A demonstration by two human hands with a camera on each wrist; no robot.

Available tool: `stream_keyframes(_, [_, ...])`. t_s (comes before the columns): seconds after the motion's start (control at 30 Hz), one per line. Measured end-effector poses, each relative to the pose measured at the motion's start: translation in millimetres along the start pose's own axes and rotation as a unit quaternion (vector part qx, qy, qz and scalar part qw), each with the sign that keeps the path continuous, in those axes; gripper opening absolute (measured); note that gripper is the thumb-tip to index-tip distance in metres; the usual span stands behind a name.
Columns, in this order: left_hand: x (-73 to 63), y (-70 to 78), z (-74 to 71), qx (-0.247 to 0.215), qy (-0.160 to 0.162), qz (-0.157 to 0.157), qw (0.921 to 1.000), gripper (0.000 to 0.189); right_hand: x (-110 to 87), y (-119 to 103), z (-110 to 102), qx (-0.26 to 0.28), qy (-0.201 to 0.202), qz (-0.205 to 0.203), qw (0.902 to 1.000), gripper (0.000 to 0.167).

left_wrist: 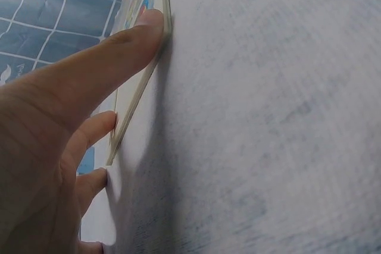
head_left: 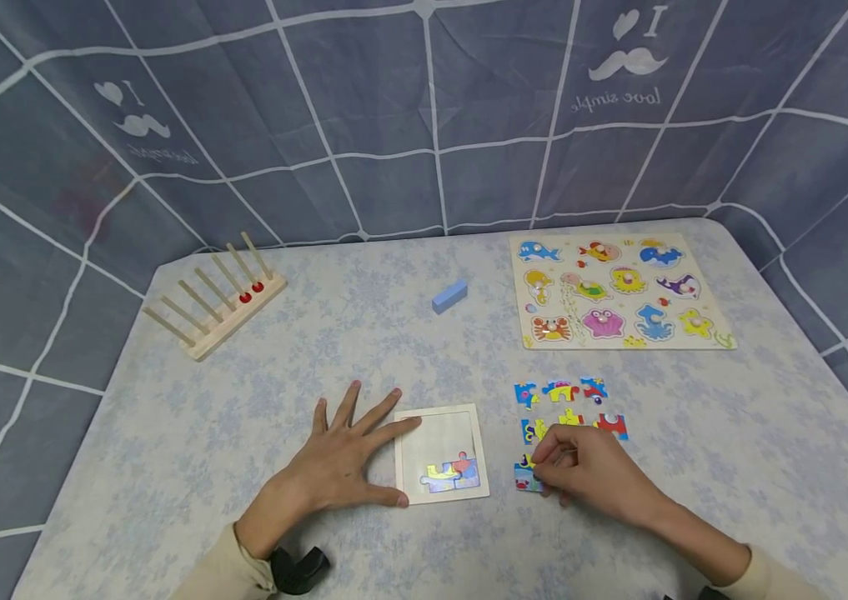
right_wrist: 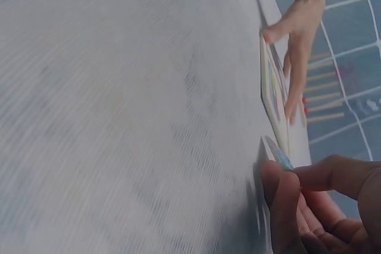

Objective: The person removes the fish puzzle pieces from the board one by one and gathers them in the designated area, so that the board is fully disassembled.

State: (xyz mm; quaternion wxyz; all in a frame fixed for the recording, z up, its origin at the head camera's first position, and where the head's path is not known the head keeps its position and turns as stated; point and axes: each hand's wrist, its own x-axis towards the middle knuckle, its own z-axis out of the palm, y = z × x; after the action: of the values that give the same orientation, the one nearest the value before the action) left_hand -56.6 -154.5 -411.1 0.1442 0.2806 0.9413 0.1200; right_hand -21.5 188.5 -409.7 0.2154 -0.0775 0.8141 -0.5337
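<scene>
My left hand [head_left: 341, 467] lies spread at the left side of a square wooden puzzle tray [head_left: 479, 450]. Its thumb [left_wrist: 146, 34] rests on the tray's near corner, and the index fingertip touches the upper left rim. Two joined puzzle pieces [head_left: 454, 475] sit in the tray's lower right part. To the right of the tray, my right hand [head_left: 596, 475] pinches a blue puzzle piece [right_wrist: 278, 153] between thumb and fingers, its edge tilted up from the table. Loose puzzle pieces [head_left: 560, 392] lie in rows beyond and partly beneath this hand, which hides some.
A wooden sea-animal peg board [head_left: 622, 292] lies at the back right. One blue block [head_left: 449, 297] is at the back middle. On the left stands a wooden rack [head_left: 236, 321] with upright rods and two red beads. A grey checked cloth [head_left: 393, 100] hangs behind the table.
</scene>
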Motion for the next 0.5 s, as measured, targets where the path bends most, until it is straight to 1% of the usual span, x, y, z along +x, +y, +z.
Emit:
stream_keyframes(0.13, [-0.2,0.4,-0.4,-0.002,0.001,0.001,1.0000,0.094,-4.1,4,-6,-0.023,0.013,0.012,0.9996,0.008])
stream_keyframes(0.23, [-0.4,0.5,-0.4,-0.004,0.001,0.001,1.0000,0.094,-6.3,6,-9,-0.033,0.015,0.019,0.9991,0.006])
stream_keyframes(0.4, [-0.4,0.3,-0.1,-0.002,0.000,0.000,1.0000,0.094,-6.9,9,-12,-0.048,0.020,0.004,0.9987,0.004])
stream_keyframes(0.5, [-0.2,0.4,0.4,0.000,0.000,-0.002,1.0000,0.094,-6.7,9,-12,-0.069,0.027,-0.005,0.9973,0.004])
